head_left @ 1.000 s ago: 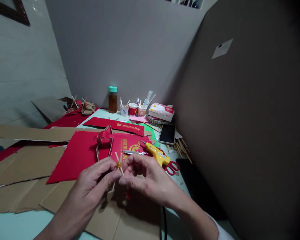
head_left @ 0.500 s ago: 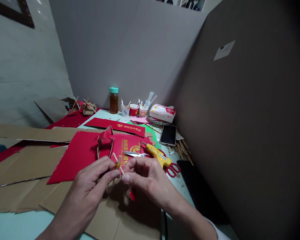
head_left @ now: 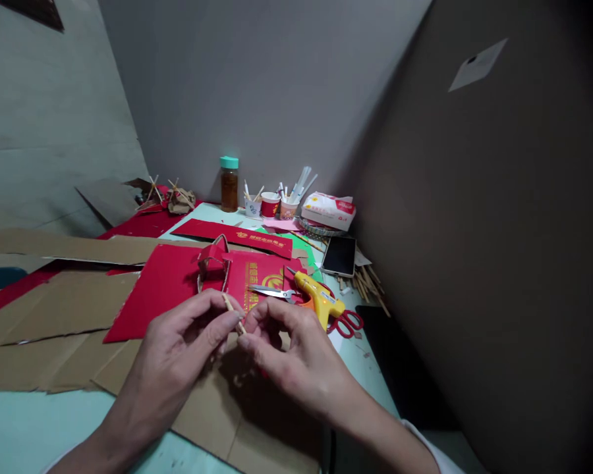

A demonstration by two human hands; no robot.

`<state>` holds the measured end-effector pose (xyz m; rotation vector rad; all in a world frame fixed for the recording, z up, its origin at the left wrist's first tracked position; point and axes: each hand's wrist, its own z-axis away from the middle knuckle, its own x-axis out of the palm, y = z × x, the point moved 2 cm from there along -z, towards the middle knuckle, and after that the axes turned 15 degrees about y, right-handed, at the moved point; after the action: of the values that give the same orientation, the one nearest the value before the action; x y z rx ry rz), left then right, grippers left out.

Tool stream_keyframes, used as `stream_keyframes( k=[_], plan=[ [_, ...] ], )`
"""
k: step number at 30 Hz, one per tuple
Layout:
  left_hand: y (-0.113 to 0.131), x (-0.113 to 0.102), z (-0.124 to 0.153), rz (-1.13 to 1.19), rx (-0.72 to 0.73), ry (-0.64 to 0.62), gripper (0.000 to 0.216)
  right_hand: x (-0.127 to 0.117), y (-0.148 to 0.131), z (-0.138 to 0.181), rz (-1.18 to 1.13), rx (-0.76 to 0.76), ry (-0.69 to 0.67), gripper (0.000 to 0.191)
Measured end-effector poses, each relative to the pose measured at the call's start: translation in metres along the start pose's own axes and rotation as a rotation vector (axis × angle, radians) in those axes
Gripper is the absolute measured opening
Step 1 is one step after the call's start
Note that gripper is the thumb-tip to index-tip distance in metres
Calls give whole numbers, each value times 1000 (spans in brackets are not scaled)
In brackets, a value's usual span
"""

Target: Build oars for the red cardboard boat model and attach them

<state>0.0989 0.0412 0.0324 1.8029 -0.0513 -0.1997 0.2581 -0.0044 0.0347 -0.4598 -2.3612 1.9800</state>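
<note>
My left hand (head_left: 188, 345) and my right hand (head_left: 291, 349) meet above the cardboard, both pinched on a small piece made of thin wooden sticks (head_left: 233, 314). One stick pokes up between the fingertips; the rest of the piece is hidden by my fingers. Just beyond my hands lies a red card sheet (head_left: 172, 289) with a small red cardboard model (head_left: 212, 263) on it. A yellow glue gun (head_left: 319, 299) lies close to my right hand.
Small silver scissors (head_left: 269, 291) and red-handled scissors (head_left: 346, 322) lie by the glue gun. A phone (head_left: 340, 255), loose sticks (head_left: 368, 283), paper cups (head_left: 269, 205), a jar (head_left: 228, 183) and a tissue pack (head_left: 329, 212) stand farther back. Brown cardboard sheets (head_left: 54, 316) cover the left.
The crossed sticks that stood out between my fingertips have turned, so only one stick shows now. My hands stay together at the same spot; the view has shifted slightly.
</note>
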Motion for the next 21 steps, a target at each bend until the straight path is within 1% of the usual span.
stream_keyframes(
  k=[3, 5, 10, 13, 16, 17, 21],
  plan=[
    [-3, -2, 2, -68, -5, 35, 27, 0, 0, 1, 14, -31, 10, 13],
    [-7, -4, 2, -90, 8, 61, 28, 1, 1, 2, 14, -20, 18, 13],
    [-12, -4, -2, -4, -67, 89, 28, 2, 3, 2, -104, 104, -18, 19],
    [-5, -1, -5, 2, 11, 88, 19, 2, 2, 2, -163, 151, -37, 28],
    [4, 1, -6, 31, 89, 79, 7, 1, -1, 1, -170, 155, -9, 32],
    [5, 1, -6, 48, 95, 74, 4, 0, -2, 1, -166, 153, 2, 31],
    [5, 2, -7, 78, 57, 114, 9, -1, -2, 0, -171, 134, 2, 23]
  ],
)
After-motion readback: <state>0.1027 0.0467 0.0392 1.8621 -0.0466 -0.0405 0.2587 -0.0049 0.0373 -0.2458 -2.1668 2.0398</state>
